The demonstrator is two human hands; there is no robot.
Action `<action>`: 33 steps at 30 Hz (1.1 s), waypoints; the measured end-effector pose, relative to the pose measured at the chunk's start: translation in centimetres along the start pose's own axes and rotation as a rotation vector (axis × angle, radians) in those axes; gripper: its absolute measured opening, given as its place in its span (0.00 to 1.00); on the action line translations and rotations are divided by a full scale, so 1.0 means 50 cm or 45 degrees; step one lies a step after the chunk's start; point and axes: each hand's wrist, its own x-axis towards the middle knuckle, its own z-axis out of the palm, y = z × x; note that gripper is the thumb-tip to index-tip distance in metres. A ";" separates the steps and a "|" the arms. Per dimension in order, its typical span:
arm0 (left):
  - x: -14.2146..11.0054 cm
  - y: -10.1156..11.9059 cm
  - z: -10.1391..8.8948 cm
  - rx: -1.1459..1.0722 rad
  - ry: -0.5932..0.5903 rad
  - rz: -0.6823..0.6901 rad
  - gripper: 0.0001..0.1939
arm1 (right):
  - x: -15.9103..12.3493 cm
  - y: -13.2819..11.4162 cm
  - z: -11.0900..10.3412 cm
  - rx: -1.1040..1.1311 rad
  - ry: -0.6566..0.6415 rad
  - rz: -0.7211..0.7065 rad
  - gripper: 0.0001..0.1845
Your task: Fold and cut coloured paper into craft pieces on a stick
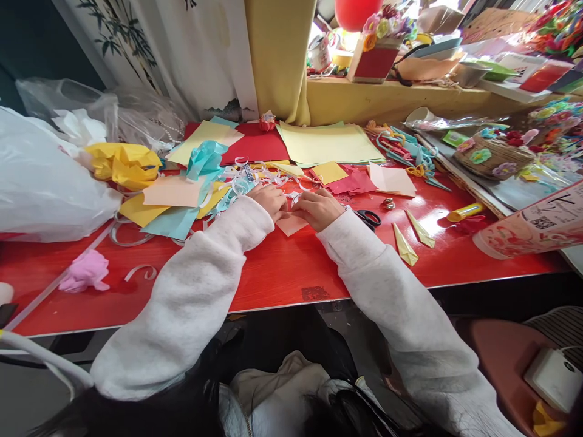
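My left hand [271, 201] and my right hand [317, 209] are close together over the red table, fingers curled in a pinch. What they pinch is too small and covered to make out. A peach piece of paper [291, 226] shows just below the fingertips; whether they touch it I cannot tell. Behind them lie curled white paper strips [273, 177], a yellow square [330, 172] and crimson paper [355, 180]. Black-handled scissors [368, 218] rest partly hidden beside my right wrist. Two folded pale-yellow paper pieces [405, 244] lie farther right.
At left are a white plastic bag [50, 182], crumpled yellow paper [122, 165] and crumpled pink paper [85, 271]. Paper sheets [330, 144] lie at the back. A pink patterned cup [532, 227] lies tilted at right, near a flower-decorated basket [492, 156] and a yellow glue stick [465, 212].
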 end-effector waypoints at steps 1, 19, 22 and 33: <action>0.000 0.002 -0.001 -0.010 -0.026 -0.010 0.11 | 0.000 0.000 0.000 -0.007 -0.012 0.004 0.11; 0.001 0.004 -0.005 -0.010 -0.097 -0.021 0.10 | 0.002 0.000 0.001 0.035 -0.058 0.057 0.11; 0.002 0.000 0.002 -0.007 -0.008 -0.016 0.09 | 0.001 0.007 0.005 0.085 -0.039 -0.020 0.13; 0.010 -0.012 0.025 -0.006 -0.025 -0.002 0.11 | 0.003 0.003 0.013 0.145 0.000 -0.042 0.12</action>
